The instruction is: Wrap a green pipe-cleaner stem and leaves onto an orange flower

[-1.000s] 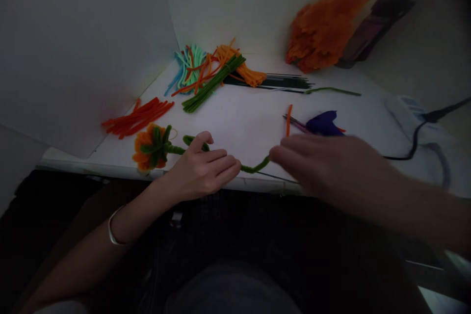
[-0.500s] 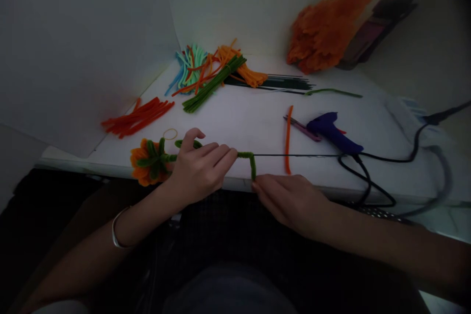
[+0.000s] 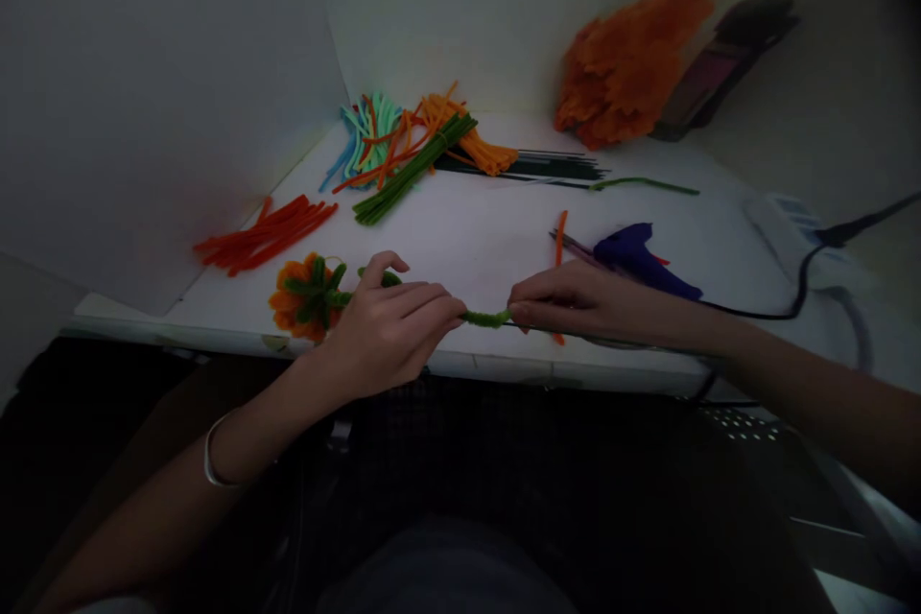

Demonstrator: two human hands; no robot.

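Between the two hands, low centre of frame, at the near table edge: fuzzy green pipe-cleaner stem (image 3: 486, 318) runs roughly left-right. Right hand (image 3: 582, 302) pinches its right end, thumb and fingertips closed on it; a thin dark wire appears to continue rightward under that hand, but it's dim, so not certain. Left hand (image 3: 392, 326) is closed around the stem's left stretch, fingers curled over, index raised. Long axis is horizontal across the frame, hands at either end, left hand nearer the flower.

Left of the left hand, touching the stem's end: orange pipe-cleaner flower head with green fuzzy sepals (image 3: 308, 295), lying on the white table top (image 3: 467, 230).

Farther out:
- blue glue gun (image 3: 640, 254) just behind the right hand, black cord trailing right
- single orange pipe cleaner (image 3: 559, 245) beside it
- red pipe-cleaner pile (image 3: 266, 232) at middle left
- mixed teal, orange and green pipe-cleaner bundle (image 3: 410, 149) upper centre
- fluffy orange heap (image 3: 625, 67) upper right
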